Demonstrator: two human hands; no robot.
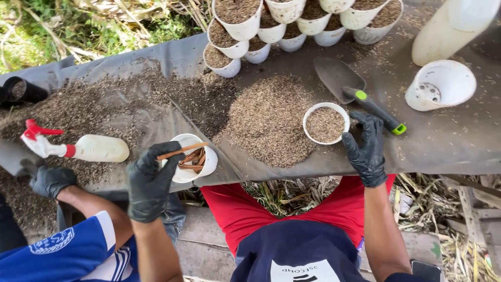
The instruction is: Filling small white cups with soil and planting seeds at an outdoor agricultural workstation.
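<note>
Low in the left half of the frame, my left hand [150,180], in a black glove, was curled around the near side of a white cup [194,157], the fingers wrapped on its rim and wall. That cup held brown sticks [189,155], one of them lying across the rim just above my fingertips. Right of centre, my right hand [368,149], also black-gloved, rested with fingers loosely spread and gripping nothing; its fingertips lay just beside the right rim of a second white cup filled with husk [325,123], and I could not tell whether they touched it. Just above those fingers lay a trowel with a green-tipped black handle [360,94], its blade pointing toward the upper middle. A heap of loose husk [269,120] sat on the grey sheet [449,141] between the two cups. Along the top edge stood a row of filled white pots [292,21], and an empty white pot [441,83] lay on its side at upper right. At far left lay a spray bottle with a red trigger [78,148], and below it another person's gloved hand [49,180] with a blue sleeve.
</note>
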